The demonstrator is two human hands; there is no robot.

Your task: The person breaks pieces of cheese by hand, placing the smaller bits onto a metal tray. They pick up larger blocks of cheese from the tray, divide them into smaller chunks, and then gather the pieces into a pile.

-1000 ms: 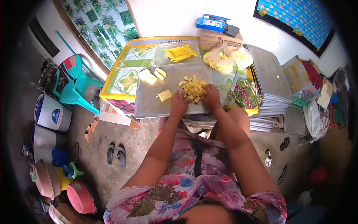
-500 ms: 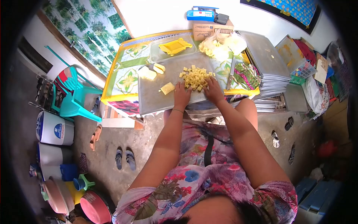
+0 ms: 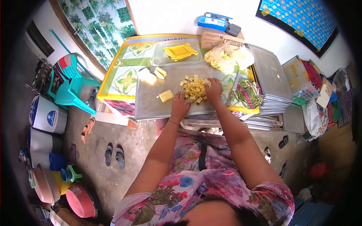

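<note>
A loose pile of small yellow cubes (image 3: 194, 89) lies on a flat grey metal tray (image 3: 151, 110). My left hand (image 3: 180, 107) rests on the tray at the pile's lower left, fingers stretched out and slightly apart. Against the right side of the pile is my right hand (image 3: 214, 89), its fingers spread and bent toward the cubes. Whether any cube is under its fingertips is hidden. Left of my left hand lies a yellow slab (image 3: 166, 96). Farther up the tray are a pale block (image 3: 147, 76) and a smaller yellow piece (image 3: 160, 73).
Behind the tray, a clear container (image 3: 158, 56) holds a yellow dish (image 3: 181, 52). A plastic bag of yellow pieces (image 3: 222, 58) sits beside a cardboard box (image 3: 218, 38). Stacked metal trays (image 3: 269, 75) and a patterned cloth (image 3: 247, 94) are at the right. A teal chair (image 3: 75, 92) stands left.
My right hand has moved up along the pile's right side. My left hand has drawn slightly away from the cubes, toward the slab. The head view has shifted and tilted a little.
</note>
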